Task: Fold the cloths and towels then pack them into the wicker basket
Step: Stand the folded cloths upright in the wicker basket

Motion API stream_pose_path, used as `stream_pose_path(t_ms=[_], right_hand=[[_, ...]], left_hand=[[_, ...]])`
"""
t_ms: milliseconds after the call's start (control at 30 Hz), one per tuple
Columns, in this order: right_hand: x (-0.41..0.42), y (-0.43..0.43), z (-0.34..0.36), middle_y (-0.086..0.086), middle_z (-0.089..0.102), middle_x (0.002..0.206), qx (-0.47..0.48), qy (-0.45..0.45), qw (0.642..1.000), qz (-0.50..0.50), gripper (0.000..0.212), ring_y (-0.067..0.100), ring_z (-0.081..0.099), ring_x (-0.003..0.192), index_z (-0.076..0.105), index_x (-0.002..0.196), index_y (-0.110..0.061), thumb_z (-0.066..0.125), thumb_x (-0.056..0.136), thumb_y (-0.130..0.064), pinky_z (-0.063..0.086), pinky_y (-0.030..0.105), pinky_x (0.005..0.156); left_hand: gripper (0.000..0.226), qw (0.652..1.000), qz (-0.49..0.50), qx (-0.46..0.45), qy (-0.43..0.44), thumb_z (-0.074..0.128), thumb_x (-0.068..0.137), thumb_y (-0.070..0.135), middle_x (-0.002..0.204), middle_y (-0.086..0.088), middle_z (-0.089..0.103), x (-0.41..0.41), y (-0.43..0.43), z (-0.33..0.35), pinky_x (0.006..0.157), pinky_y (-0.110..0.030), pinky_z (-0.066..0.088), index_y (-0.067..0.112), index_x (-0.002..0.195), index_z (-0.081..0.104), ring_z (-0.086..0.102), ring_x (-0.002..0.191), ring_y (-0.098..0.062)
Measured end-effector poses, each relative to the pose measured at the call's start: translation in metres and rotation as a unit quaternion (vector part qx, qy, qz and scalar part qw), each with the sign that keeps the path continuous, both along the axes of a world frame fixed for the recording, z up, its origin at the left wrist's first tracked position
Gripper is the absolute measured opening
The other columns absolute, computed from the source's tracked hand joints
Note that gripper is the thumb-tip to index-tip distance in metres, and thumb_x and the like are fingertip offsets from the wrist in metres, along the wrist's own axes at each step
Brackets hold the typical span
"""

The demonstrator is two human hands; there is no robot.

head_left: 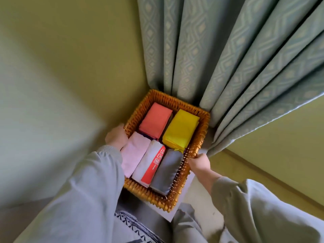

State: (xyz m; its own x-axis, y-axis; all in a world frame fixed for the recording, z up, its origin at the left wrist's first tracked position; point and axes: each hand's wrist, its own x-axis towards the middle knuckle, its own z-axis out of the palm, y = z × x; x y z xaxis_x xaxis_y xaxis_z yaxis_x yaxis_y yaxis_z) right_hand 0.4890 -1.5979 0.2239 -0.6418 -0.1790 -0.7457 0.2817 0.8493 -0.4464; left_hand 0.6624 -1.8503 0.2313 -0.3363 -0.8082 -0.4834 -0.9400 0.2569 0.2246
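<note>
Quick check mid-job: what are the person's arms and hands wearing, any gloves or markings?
Both arms are in loose, long, pale grey-blue sleeves. The left sleeve and right sleeve each end in a cuff at the wrist and show no print. The left hand and right hand are bare, with no gloves and no watch or rings that I can see.

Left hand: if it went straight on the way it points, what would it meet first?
The left hand grips the wicker basket at its left rim, so that wall comes first; past it, probably the coral folded cloth, though depth is unclear.
</note>
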Motion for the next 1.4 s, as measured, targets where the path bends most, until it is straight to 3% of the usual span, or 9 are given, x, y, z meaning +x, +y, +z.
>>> stream_pose_path(t_ms=[167, 267, 333, 433, 667, 833, 1033, 1267, 1400], right_hand=[[-0.005, -0.01, -0.006, 0.011, 0.062, 0.087, -0.006, -0.066, 0.996, -0.053, 0.017, 0.023, 0.064, 0.078, 0.055, 0.099, -0.005, 0.055, 0.082, -0.011, 0.058, 0.033, 0.067], [-0.013, -0.012, 0.001, 0.01, 0.064, 0.087, 0.022, -0.058, 0.998, -0.009, 0.011, 0.024, 0.065, 0.081, 0.055, 0.082, -0.008, 0.052, 0.088, -0.017, 0.057, 0.033, 0.069], [-0.022, -0.013, 0.008, 0.006, 0.062, 0.072, 0.021, 0.015, 0.999, 0.04, 0.018, 0.02, 0.06, 0.065, 0.056, 0.072, -0.009, 0.05, 0.087, -0.018, 0.053, 0.031, 0.059], [-0.05, -0.003, 0.033, 0.003, 0.054, 0.066, 0.003, 0.1, 0.992, 0.071, 0.017, 0.017, 0.048, 0.057, 0.06, 0.086, -0.005, 0.049, 0.085, -0.019, 0.033, 0.023, 0.046], [-0.136, 0.081, 0.1, 0.009, 0.061, 0.095, -0.027, 0.213, 0.975, 0.051, 0.017, 0.024, 0.053, 0.081, 0.059, 0.099, -0.007, 0.049, 0.088, -0.015, 0.039, 0.025, 0.069], [-0.203, 0.219, 0.142, 0.012, 0.058, 0.115, 0.018, 0.314, 0.946, 0.078, 0.028, 0.031, 0.055, 0.105, 0.052, 0.115, -0.006, 0.05, 0.089, -0.016, 0.044, 0.033, 0.083], [-0.269, 0.461, 0.184, 0.009, 0.046, 0.126, 0.125, 0.431, 0.888, 0.097, 0.037, 0.028, 0.045, 0.115, 0.046, 0.122, -0.007, 0.049, 0.086, -0.017, 0.041, 0.038, 0.092], [-0.287, 0.785, 0.212, 0.007, 0.044, 0.131, 0.237, 0.441, 0.863, -0.065, 0.04, 0.025, 0.042, 0.122, 0.044, 0.124, -0.01, 0.05, 0.088, -0.026, 0.034, 0.036, 0.103], [-0.279, 0.9, 0.213, 0.006, 0.038, 0.14, 0.259, 0.412, 0.858, -0.163, 0.048, 0.024, 0.033, 0.132, 0.04, 0.133, -0.012, 0.05, 0.089, -0.027, 0.025, 0.042, 0.112]], left_hand=[[0.031, 1.0, -0.004, -0.002, -0.02, 0.046, 0.081, 0.05, 0.096, -0.006, 0.064, -0.007, -0.005, -0.007, 0.079, -0.038, 0.052, 0.026, 0.098, 0.054, 0.062, 0.087, -0.032], [0.05, 0.998, 0.049, -0.03, -0.001, 0.055, 0.087, 0.03, 0.129, -0.016, 0.051, -0.028, 0.017, -0.001, 0.096, -0.043, 0.042, 0.011, 0.131, 0.041, 0.048, 0.12, -0.036], [0.068, 0.997, 0.032, -0.066, 0.024, 0.059, 0.085, 0.026, 0.147, -0.017, 0.031, -0.046, 0.044, 0.004, 0.11, -0.046, 0.027, 0.009, 0.143, 0.028, 0.028, 0.136, -0.034], [0.067, 0.991, -0.085, -0.033, 0.096, 0.058, 0.087, 0.024, 0.149, -0.013, 0.03, -0.083, 0.095, 0.015, 0.111, -0.042, 0.027, 0.011, 0.145, 0.028, 0.026, 0.138, -0.03], [0.042, 0.919, -0.349, -0.009, 0.182, 0.048, 0.092, 0.019, 0.133, -0.005, 0.055, -0.19, 0.196, 0.071, 0.095, -0.033, 0.042, 0.015, 0.134, 0.05, 0.051, 0.12, -0.024], [0.045, 0.86, -0.481, -0.011, 0.169, 0.043, 0.093, 0.017, 0.139, -0.003, 0.048, -0.276, 0.309, 0.111, 0.101, -0.034, 0.038, 0.017, 0.138, 0.045, 0.045, 0.126, -0.024], [0.069, 0.748, -0.625, -0.136, 0.176, 0.048, 0.094, 0.037, 0.16, -0.006, 0.006, -0.405, 0.524, 0.157, 0.118, -0.042, 0.015, 0.019, 0.152, 0.015, 0.009, 0.146, -0.021], [0.077, 0.609, -0.751, -0.152, 0.207, 0.048, 0.092, 0.042, 0.16, -0.002, -0.009, -0.503, 0.855, 0.198, 0.118, -0.044, 0.004, 0.024, 0.153, 0.004, -0.006, 0.147, -0.019], [0.08, 0.543, -0.794, -0.138, 0.235, 0.051, 0.09, 0.039, 0.16, -0.003, -0.007, -0.522, 0.983, 0.206, 0.118, -0.044, 0.004, 0.024, 0.152, 0.005, -0.006, 0.147, -0.019]])
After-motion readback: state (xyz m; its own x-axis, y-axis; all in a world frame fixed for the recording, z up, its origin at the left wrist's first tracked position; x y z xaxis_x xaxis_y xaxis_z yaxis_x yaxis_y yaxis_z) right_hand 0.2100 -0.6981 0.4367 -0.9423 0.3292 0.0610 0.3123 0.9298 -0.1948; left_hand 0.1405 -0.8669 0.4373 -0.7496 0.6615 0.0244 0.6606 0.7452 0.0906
